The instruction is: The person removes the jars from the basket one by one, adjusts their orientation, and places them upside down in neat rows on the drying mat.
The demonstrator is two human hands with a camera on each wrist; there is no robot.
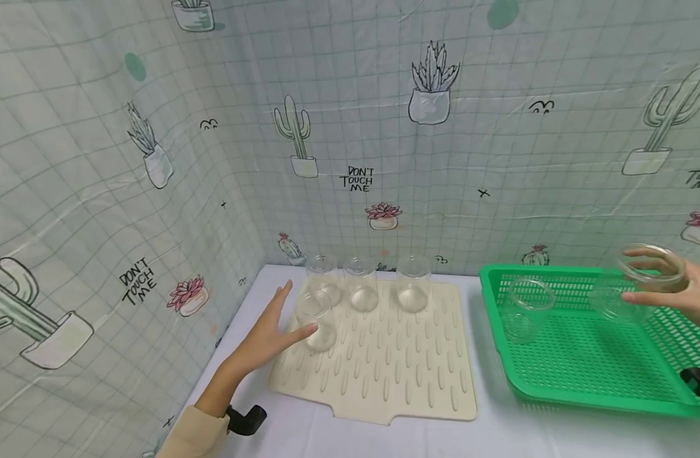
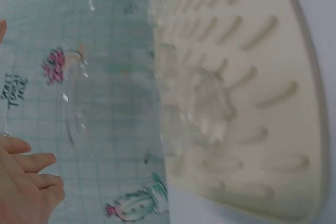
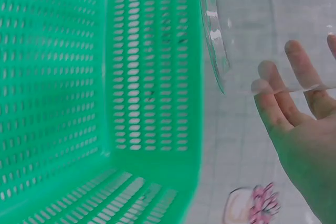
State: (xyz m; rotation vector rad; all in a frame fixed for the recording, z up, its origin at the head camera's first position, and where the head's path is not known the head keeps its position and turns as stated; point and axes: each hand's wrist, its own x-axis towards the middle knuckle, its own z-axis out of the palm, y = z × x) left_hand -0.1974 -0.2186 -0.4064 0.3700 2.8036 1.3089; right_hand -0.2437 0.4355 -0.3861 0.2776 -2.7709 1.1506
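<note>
My right hand grips a clear, transparent cup near its wide rim, over the right part of the green basket. In the right wrist view, the fingers curve around the cup's wall. My left hand is beside the front-left cup on the cream ridged mat, thumb and fingers spread apart, with no grip on it. The left wrist view shows that cup blurred, with straight fingers at the lower left.
Behind the front-left cup stand more clear cups in a row along the mat's back: one at left, one in the middle and one at right. Another cup sits inside the basket's left end. A patterned cloth wall rises behind.
</note>
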